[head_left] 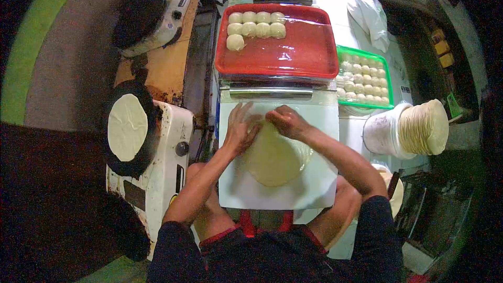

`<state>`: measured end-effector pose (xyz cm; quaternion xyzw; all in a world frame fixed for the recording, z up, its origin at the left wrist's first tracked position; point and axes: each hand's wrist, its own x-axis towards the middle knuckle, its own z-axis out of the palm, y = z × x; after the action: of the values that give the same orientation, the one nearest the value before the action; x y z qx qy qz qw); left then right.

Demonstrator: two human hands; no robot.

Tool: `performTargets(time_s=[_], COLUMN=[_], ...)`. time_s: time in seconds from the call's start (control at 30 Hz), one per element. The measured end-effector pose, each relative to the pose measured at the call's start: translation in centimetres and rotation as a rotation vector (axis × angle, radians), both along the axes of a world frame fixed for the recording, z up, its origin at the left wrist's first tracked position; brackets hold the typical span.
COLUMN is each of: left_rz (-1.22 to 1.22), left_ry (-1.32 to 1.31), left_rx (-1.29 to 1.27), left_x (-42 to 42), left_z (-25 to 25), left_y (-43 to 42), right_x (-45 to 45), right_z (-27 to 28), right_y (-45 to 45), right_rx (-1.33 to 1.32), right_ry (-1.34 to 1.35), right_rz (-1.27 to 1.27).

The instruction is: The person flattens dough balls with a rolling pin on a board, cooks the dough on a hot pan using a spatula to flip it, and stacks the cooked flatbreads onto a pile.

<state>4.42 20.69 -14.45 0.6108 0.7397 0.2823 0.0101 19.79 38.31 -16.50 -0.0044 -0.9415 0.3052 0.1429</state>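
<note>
A thin round sheet of dough (275,160) lies on the white board (319,191) in front of me, with a glossy shine along its right side. My left hand (242,130) rests at the dough's far left edge, its fingers stretched out and apart. At the far edge, my right hand (288,122) is closed with the fingertips pinched together. What sits in that pinch, dough or a clear film, is too blurred to make out.
Beyond the board, a red tray (309,68) holds several dough balls (257,23) under clear film. To the right stand a green tray (390,86) of dough balls and a stack of flatbreads (427,127) on a white bucket (378,131). Left, a flatbread (127,127) lies on a black pan over a stove (170,136).
</note>
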Motion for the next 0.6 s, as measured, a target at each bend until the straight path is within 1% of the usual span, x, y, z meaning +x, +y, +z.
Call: performTargets(time_s=[0.07, 0.1, 0.13, 0.17, 0.2, 0.27, 0.3, 0.37, 0.4, 0.43, 0.5, 0.53, 0.57, 0.6], left_rz=[-0.2, -0.299, -0.243, -0.137, -0.027, -0.004, 0.05, 0.156, 0.289, 0.268, 0.215, 0.177, 0.141, 0.107], left_ry=[-0.095, -0.142, -0.513, -0.882, -1.039, -0.765, -0.79, -0.838, -1.065, -1.181, -1.417, -1.461, -1.512, -1.556], left_rx=[-0.011, -0.014, -0.094, -0.121, -0.245, -0.266, -0.301, -0.363, -0.407, -0.412, -0.426, -0.677, -0.711, -0.738], left_x=[-1.3, -1.7, -0.8, 0.0, 0.9, 1.6, 1.5, 1.3, 2.0, 2.2, 2.5, 2.4, 2.9, 3.4], left_z=[-1.2, -2.0, -2.9, -3.6, -0.9, 0.3, -0.4, -1.6, 0.0, 0.0, -0.3, 1.2, 1.8, 1.4], left_y=[0.5, 0.6, 0.3, -0.1, -0.6, -1.6, -1.5, -1.0, -1.4, -2.0, -3.4, -4.0, -5.0, -6.5], right_x=[0.4, 0.2, 0.0, 0.0, -1.3, -1.5, 0.8, 3.4, 4.5, 5.4, 6.2, 7.0, 7.5, 7.3], right_z=[4.4, 5.3, 4.7, 4.1, 5.1, 5.0, 2.3, 0.8, 1.4, 2.6, 7.4, 6.5, 5.7, 8.1], right_y=[1.5, 2.5, 4.7, 6.1, 6.6, 7.0, 7.5, 6.3, 5.2, 4.2, 1.6, 0.9, 0.4, -1.2], right_rx=[-0.006, -0.006, 0.05, 0.056, 0.049, -0.411, -0.857, -1.436, -1.4, -1.361, -1.328, -1.358, -1.384, -1.327], right_ry=[-0.384, -0.574, -0.771, -0.889, -1.056, -1.179, -1.099, -0.859, -0.797, -0.738, -0.821, -0.854, -0.888, -0.842], right_rz=[-0.04, -0.059, 0.075, 0.151, 0.318, 0.413, 0.326, 0.301, 0.221, 0.149, 0.202, 0.21, 0.221, 0.229])
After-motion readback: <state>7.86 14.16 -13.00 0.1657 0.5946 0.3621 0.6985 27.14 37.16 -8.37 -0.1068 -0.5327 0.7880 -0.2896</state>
